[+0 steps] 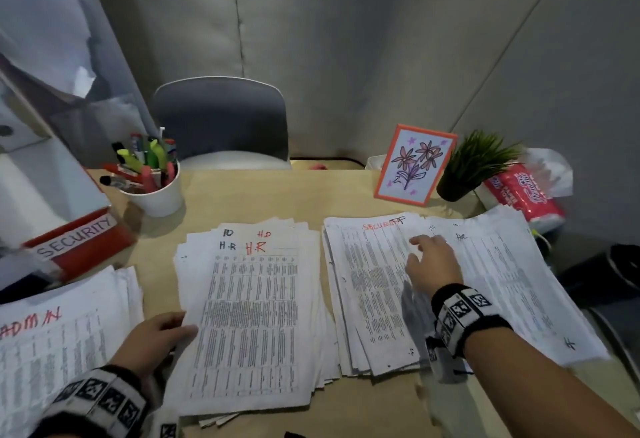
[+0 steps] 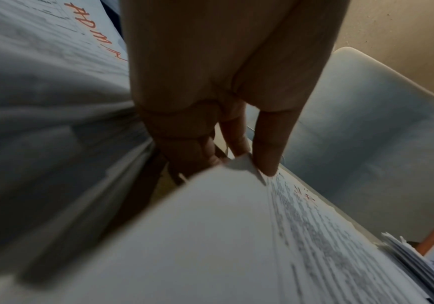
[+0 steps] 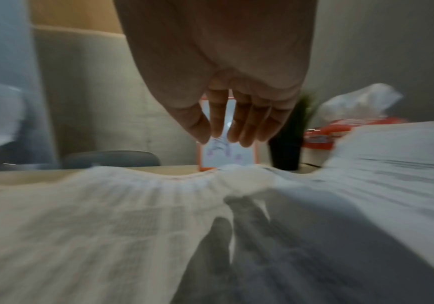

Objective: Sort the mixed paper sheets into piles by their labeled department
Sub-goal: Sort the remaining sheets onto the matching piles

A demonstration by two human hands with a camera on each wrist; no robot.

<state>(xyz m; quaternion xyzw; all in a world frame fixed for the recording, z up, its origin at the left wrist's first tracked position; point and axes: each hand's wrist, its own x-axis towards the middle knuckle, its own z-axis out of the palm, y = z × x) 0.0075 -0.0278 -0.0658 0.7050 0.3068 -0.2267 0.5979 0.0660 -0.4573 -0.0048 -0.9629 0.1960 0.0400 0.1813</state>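
1. left hand [image 1: 157, 335] pinches the edge of the top sheet on the h.r pile [image 1: 251, 316], mid-worktop.
2. right hand [image 1: 431, 264] hovers, fingers loose and empty, over the mixed stack [image 1: 374, 285] topped "security".
3. next, likely: pick that sheet and find its pile.

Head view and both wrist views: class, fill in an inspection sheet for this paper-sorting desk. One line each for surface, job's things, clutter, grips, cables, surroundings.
Surface: tan wooden desk, largely covered with paper.
Job's things: white printed pile marked ADMIN at left; pile marked H.R in the middle; fanned pile marked SECURITY at right; red box labelled SECURITY.
Clutter: white cup of markers, orange-framed flower drawing, green potted plant, red tissue pack.
Grips: left hand pinches the H.R pile's edge; right hand open above the fanned sheets.
Cables: nothing seen.
Surroundings: grey chair, grey padded walls.
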